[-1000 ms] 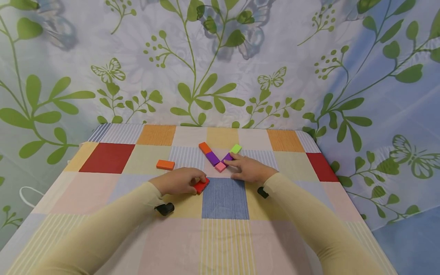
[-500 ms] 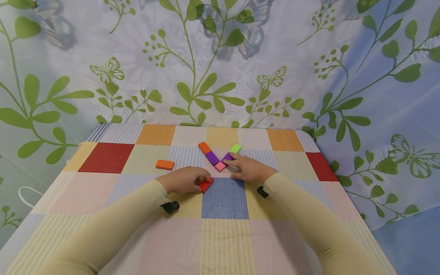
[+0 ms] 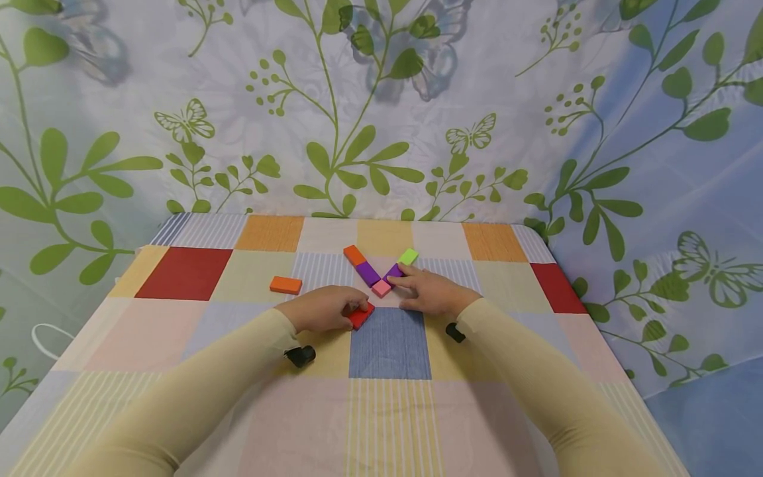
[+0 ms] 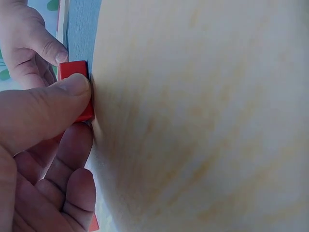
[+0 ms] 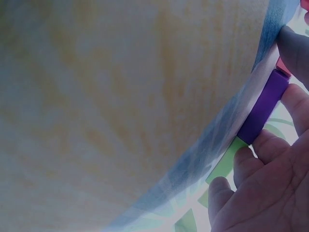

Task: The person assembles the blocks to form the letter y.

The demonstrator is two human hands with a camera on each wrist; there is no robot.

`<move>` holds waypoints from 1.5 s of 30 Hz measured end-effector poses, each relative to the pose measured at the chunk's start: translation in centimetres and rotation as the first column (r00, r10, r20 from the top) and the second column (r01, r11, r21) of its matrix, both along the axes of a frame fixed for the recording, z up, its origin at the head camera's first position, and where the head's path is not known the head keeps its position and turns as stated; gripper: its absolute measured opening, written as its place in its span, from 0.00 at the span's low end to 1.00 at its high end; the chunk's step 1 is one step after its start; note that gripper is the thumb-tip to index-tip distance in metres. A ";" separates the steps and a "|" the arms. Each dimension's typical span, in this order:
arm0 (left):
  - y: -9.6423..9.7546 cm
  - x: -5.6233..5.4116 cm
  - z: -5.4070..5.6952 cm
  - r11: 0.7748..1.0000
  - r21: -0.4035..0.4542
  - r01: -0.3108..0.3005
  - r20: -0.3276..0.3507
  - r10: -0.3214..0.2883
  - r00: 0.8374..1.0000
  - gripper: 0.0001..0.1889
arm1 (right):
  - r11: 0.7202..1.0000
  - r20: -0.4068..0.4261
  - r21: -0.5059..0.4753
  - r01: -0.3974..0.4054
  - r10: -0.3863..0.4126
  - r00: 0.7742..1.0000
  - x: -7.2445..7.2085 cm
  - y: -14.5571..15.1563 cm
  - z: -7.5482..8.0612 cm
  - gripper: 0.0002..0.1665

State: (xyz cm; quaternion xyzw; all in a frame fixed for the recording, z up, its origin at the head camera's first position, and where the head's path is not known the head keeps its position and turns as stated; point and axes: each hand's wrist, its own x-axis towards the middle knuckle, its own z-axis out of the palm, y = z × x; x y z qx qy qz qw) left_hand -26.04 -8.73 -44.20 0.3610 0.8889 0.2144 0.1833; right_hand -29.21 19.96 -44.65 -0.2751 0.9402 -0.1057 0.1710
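Note:
My left hand (image 3: pixel 322 309) pinches a red block (image 3: pixel 363 316) between thumb and fingers, low over the cloth; the left wrist view shows the thumb on the block's (image 4: pixel 73 69) face. A V of blocks lies just beyond. At its point sits a pink block (image 3: pixel 381 288). One arm has a purple block (image 3: pixel 367 273) and an orange one (image 3: pixel 354 255). The other has a second purple block (image 3: pixel 393 272) and a lime-green block (image 3: pixel 408 256). With loosely spread fingers, my right hand (image 3: pixel 438 293) rests at that second arm, its fingertips against the purple block (image 5: pixel 263 106).
A loose orange block (image 3: pixel 286 285) lies left of the V. Under everything is a table with a patchwork cloth (image 3: pixel 298 424), and a leaf-patterned curtain (image 3: pixel 238 79) hangs behind its far edge. A white cable loop (image 3: pixel 42 341) shows at the left.
My left hand has slid the red block right and slightly away from me, closer to the pink block. The right hand and the V of blocks stay where they were.

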 end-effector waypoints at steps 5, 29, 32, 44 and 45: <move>0.3 -0.1 0.0 1.000 -0.004 -0.014 -0.005 0.014 1.000 0.20 | 1.000 0.002 -0.007 -0.008 0.008 1.000 0.0 0.0 0.1 0.43; 1.1 -0.9 -0.3 0.998 -0.026 -0.053 -0.071 0.051 0.996 0.19 | 1.000 -0.016 0.000 -0.012 0.012 1.000 0.0 0.0 -0.1 0.44; 1.3 -1.0 -0.3 0.998 -0.036 -0.056 -0.077 0.053 0.996 0.19 | 1.000 -0.013 -0.003 -0.012 0.012 1.000 0.0 0.1 -0.1 0.43; 1.6 -1.1 -0.3 0.997 -0.041 -0.064 -0.091 0.061 0.994 0.18 | 1.000 -0.009 0.003 -0.016 0.016 1.000 -0.1 0.2 -0.1 0.44; 1.7 -1.1 -0.2 0.997 -0.039 -0.064 -0.091 0.061 0.994 0.18 | 1.000 -0.008 0.004 -0.014 0.014 1.000 -0.1 0.2 -0.1 0.44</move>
